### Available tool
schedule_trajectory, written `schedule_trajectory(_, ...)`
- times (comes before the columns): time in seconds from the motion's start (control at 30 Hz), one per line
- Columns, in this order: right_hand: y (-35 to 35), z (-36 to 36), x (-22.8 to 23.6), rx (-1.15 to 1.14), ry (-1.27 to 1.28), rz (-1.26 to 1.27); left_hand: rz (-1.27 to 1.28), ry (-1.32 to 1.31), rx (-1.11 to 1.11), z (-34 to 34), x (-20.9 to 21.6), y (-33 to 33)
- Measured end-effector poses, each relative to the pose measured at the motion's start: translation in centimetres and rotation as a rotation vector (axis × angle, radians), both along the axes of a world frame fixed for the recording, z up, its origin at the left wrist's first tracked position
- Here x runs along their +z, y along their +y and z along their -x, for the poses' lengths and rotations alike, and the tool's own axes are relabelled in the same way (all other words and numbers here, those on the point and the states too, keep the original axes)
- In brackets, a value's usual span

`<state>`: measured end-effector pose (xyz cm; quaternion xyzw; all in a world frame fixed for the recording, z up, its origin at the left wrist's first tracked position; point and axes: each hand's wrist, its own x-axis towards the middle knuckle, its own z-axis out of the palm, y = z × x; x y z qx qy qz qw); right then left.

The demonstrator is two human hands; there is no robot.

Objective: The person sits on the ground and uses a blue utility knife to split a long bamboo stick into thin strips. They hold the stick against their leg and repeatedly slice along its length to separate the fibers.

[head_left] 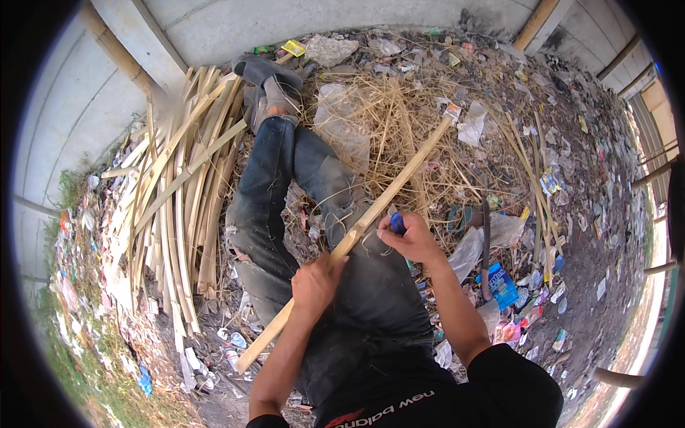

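Observation:
A long pale bamboo strip point(399, 184) lies aslant across my lap, from the lower left up to the far right. My left hand point(316, 287) is wrapped round its lower half, over my thigh. My right hand point(412, 239) is closed just to the right of the strip, near a joint in the bamboo. A small blue thing point(397, 222) shows at its fingers; its kind is unclear, and any blade on it cannot be made out. Thin curled shavings hang by the strip at my right hand and over my knee.
At the left, a pile of bamboo strips point(182, 192) leans by the grey wall point(71, 107). Shavings point(389, 121) heap up beyond my legs. A dark, long, curved tool point(486, 250) and a blue packet point(501, 287) lie at the right among litter. More strips point(540, 192) lie farther right.

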<state>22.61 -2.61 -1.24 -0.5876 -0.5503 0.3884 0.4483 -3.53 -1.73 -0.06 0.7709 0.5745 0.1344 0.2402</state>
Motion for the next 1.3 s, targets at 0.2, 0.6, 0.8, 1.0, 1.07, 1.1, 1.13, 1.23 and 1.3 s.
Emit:
schedule_trajectory(0.2, 1.6, -4.8, -1.6, -0.934, -0.225, -0.237, 0.201, -0.113, 0.036, 0.8, -0.2, 0.6)
schedule_trajectory(0.6, -0.9, 2.4, -2.0, 0.029, -0.673, 0.09, 0.208, -0.167, 0.03, 0.8, 0.4, 0.8)
schedule_trajectory(0.8, 2.5, -1.9, -2.8, -0.141, -0.776, 0.184, 0.332, -0.255, -0.035, 1.0, 1.2, 1.8)
schedule_trajectory(1.0, 1.4, 0.8, -0.8, 0.09, -0.757, 0.069, 0.354, -0.297, -0.078, 2.1, 0.4, 2.3)
schedule_trajectory(1.07, 1.0, 1.6, -1.0, 0.143, -0.778, 0.069, 0.387, -0.267, -0.088, 2.8, 0.7, 2.4)
schedule_trajectory(1.1, 1.6, 0.6, -1.3, 0.063, -0.741, 0.097, 0.403, -0.251, -0.086, 3.2, 1.0, 2.3)
schedule_trajectory(1.13, 2.6, -1.1, -1.8, -0.017, -0.703, 0.125, 0.407, -0.249, -0.084, 3.4, 1.5, 2.2)
schedule_trajectory(1.23, 2.9, -1.8, -1.6, -0.035, -0.664, 0.182, 0.406, -0.251, -0.089, 3.8, 2.5, 2.1)
schedule_trajectory(1.3, 1.5, 0.6, -0.3, 0.037, -0.745, 0.087, 0.391, -0.249, -0.093, 4.4, 2.4, 1.9)
